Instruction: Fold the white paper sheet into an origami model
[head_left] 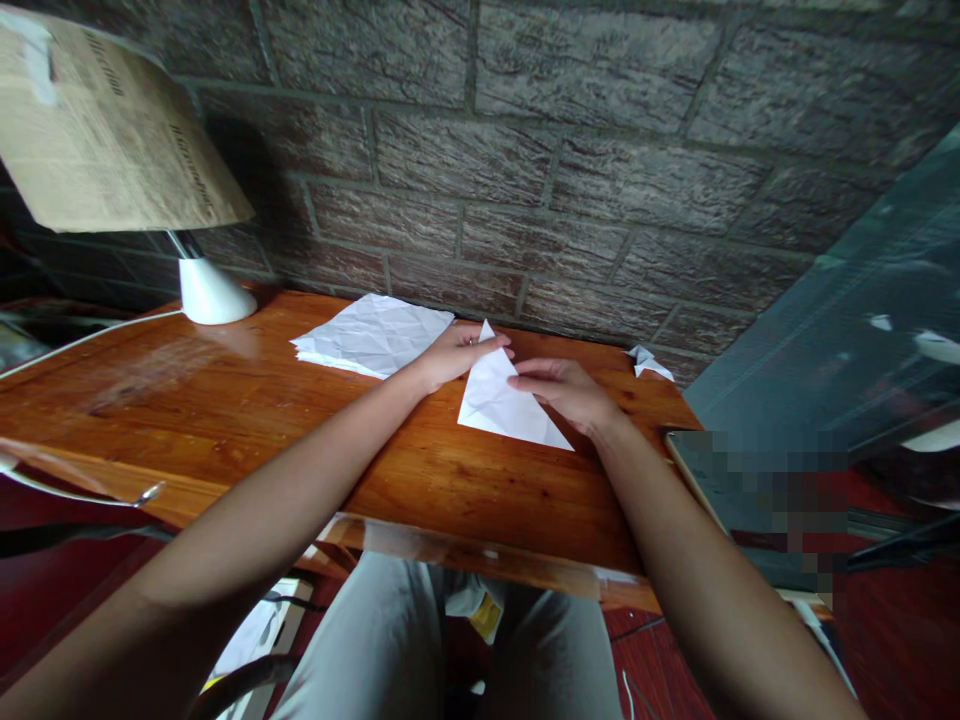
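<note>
A white sheet of paper (499, 402), folded to a triangle with faint creases across it, is held just over the wooden table. Near its upper tip, my left hand (457, 352) pinches the paper, thumb on the near face and fingers behind. On its right edge my right hand (562, 385) has closed, thumb in front and fingertips partly hidden behind the sheet. Just left of my left hand lies a stack of creased white paper (375, 335).
A white-based lamp (214, 290) with a newsprint shade stands at the table's (225, 400) back left. A small folded paper piece (649, 362) lies at the back right corner. A brick wall (517, 200) rises behind; a dark flat device (735, 480) sits beyond the right edge.
</note>
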